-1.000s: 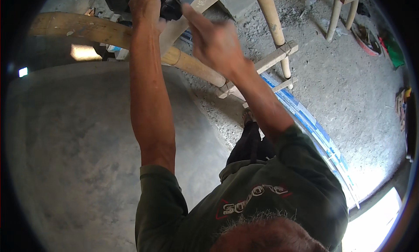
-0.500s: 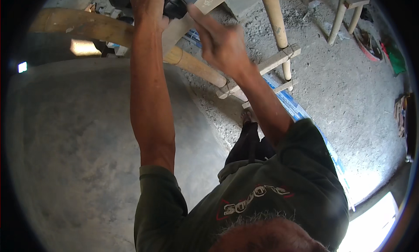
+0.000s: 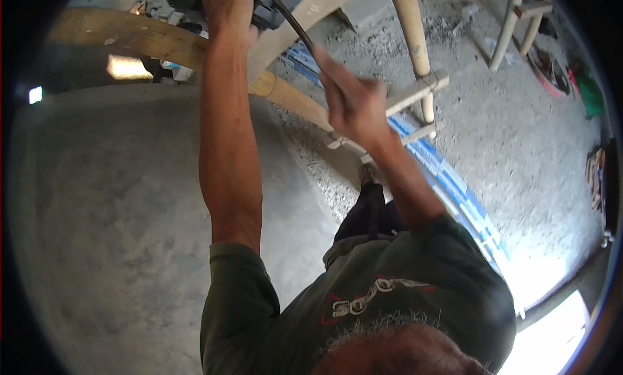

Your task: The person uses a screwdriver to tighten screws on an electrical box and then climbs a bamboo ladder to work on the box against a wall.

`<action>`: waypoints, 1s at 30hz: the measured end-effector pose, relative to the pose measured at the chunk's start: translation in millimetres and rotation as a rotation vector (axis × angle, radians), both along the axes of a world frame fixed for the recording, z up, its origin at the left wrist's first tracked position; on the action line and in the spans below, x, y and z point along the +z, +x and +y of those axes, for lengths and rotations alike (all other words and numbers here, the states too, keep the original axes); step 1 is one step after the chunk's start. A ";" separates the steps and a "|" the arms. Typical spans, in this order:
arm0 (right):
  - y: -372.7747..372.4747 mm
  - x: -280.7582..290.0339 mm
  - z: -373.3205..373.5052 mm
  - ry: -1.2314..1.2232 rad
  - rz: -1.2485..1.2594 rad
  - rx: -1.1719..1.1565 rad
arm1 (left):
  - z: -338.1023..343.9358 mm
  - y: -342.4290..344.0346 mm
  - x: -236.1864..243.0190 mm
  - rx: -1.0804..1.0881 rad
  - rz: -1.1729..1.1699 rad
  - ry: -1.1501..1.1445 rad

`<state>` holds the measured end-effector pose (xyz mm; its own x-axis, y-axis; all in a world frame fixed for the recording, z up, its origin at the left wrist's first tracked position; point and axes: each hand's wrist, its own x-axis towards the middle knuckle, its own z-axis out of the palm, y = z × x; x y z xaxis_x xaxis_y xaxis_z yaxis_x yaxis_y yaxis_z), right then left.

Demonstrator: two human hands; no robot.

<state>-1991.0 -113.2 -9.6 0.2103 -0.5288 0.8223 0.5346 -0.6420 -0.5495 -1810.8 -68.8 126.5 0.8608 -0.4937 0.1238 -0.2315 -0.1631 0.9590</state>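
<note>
At the upper edge, my left hand (image 3: 227, 11) is closed at a black object (image 3: 269, 11), whose full shape is cut off and partly hidden. A slim dark bar (image 3: 292, 21) runs slantwise from beside that black object down to my right hand (image 3: 357, 105). My right fingers are wrapped round its lower end, somewhat blurred. What the bar's upper end touches cannot be made out. Behind the black object, a pale wooden plank (image 3: 311, 11) slants up to the right.
A thick bamboo pole (image 3: 130, 34) crosses below the plank. Bamboo legs (image 3: 409, 31) with a wooden crosspiece (image 3: 418, 92) stand to the right. Blue-and-white printed strips (image 3: 448, 183) lie on the rough grey floor (image 3: 500, 128). A smooth grey surface (image 3: 136, 212) spreads at my left.
My right hand has drawn down and to the right, away from the black object, and the dark bar now shows along its length. My left hand has shifted only slightly right.
</note>
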 end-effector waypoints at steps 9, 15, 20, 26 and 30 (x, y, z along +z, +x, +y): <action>-10.5 -5.9 -1.5 0.079 0.242 0.084 | -26.8 -28.8 0.1 0.165 0.128 -0.076; -13.8 3.0 -9.7 0.134 0.353 0.129 | -7.2 9.8 -12.0 -0.029 0.173 -0.207; -31.9 2.2 -7.7 0.082 0.326 0.160 | -8.1 3.9 -7.9 -0.044 0.168 -0.217; 56.2 43.4 -33.4 -0.064 0.142 -0.021 | -19.2 -0.9 -5.8 -0.042 0.162 -0.165; 21.3 16.2 -9.9 -0.009 0.293 0.030 | -13.4 5.1 -3.6 0.085 0.185 -0.124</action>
<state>-1969.7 -123.1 6.7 0.4554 -0.5118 0.7285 0.3726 -0.6336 -0.6780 -1805.8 -82.2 122.9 0.9123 -0.4092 0.0150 -0.0400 -0.0527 0.9978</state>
